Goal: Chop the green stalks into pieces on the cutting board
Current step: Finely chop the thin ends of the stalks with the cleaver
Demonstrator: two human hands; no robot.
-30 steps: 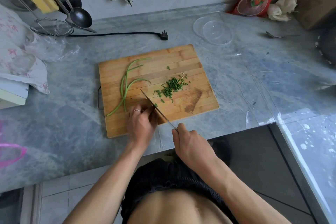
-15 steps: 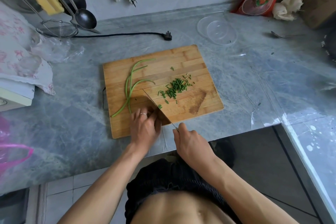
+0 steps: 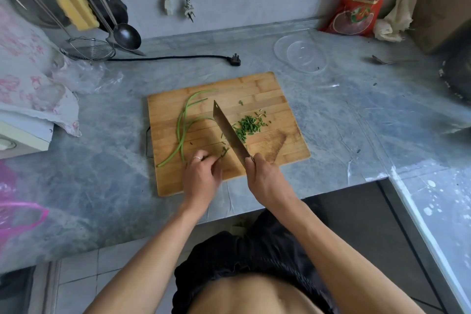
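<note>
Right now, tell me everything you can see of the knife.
The knife is a cleaver with a broad, rectangular, metal-looking blade. The right hand grips its handle, which is hidden. The blade slants away to the left over the cutting board, between the long green stalks and the chopped pile. Whether its edge touches the board is unclear.

Long green stalks (image 3: 184, 127) lie curved on cutting board (image 3: 257, 89) left half; chopped pieces (image 3: 248, 126) heaped right-centre.
</note>
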